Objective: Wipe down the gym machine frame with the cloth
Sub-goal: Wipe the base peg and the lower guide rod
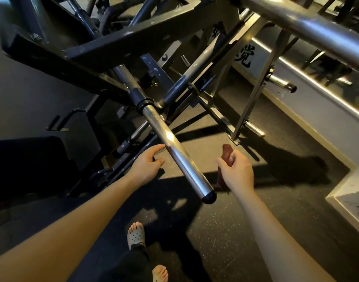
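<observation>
Two grips | left hand (148, 164) slack, empty | right hand (238, 170) clutches cloth (227, 151) — mostly hidden

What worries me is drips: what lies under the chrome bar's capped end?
Speckled dark floor in shadow shows below the chrome bar. The left hand reaches at its side; the right hand grips a brown cloth beside it. Floor directly behind the bar is hidden.

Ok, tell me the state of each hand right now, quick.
Left hand: open, fingers reaching toward the chrome bar, holding nothing.
Right hand: closed around the brown cloth.
</observation>
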`<state>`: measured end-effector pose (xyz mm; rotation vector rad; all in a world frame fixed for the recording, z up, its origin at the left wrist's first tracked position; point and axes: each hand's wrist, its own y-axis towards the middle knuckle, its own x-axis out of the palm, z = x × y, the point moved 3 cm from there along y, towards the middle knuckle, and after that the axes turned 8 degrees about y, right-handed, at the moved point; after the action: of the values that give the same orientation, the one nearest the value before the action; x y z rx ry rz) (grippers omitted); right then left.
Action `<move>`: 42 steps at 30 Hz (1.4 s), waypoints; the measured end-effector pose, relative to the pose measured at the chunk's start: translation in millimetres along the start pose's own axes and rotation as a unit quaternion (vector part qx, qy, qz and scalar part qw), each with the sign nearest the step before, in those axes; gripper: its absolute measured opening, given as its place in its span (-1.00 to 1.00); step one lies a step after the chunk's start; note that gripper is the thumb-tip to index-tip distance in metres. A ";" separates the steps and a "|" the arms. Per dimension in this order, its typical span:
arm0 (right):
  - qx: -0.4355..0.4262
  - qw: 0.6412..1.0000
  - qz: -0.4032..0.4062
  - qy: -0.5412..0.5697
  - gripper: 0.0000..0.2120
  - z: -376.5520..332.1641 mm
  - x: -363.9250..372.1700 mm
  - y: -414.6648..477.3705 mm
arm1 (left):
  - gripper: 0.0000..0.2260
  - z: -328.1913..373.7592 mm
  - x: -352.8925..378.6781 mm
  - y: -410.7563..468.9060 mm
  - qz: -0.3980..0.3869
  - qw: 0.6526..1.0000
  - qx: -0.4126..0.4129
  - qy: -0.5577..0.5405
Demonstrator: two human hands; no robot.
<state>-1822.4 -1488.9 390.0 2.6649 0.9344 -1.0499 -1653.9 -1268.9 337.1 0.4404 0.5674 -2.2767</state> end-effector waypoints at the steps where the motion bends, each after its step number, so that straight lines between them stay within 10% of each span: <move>1: -0.025 0.999 0.010 -0.023 -0.80 -3.9 -4.4 -7.6 | -0.52 2.2 -0.2 -1.5 -0.001 1.000 -0.003 0.007; 16: -0.052 0.997 -0.047 0.004 -0.74 -87.5 160.3 -8.0 | -0.52 -1.2 -56.9 32.7 0.022 0.999 -0.026 0.033; 28: 0.128 0.949 -0.108 0.267 -0.94 -209.9 227.5 129.7 | -0.55 29.8 -205.1 132.9 0.035 0.995 0.029 0.093; 42: 0.038 0.887 0.087 0.451 -0.89 -278.0 149.9 221.7 | -0.64 190.4 -298.8 221.2 0.132 0.902 0.245 0.330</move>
<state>-1446.8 -1499.7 477.9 3.2254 0.7097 0.2783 -1319.4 -1334.7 578.5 1.4781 0.2119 -1.9549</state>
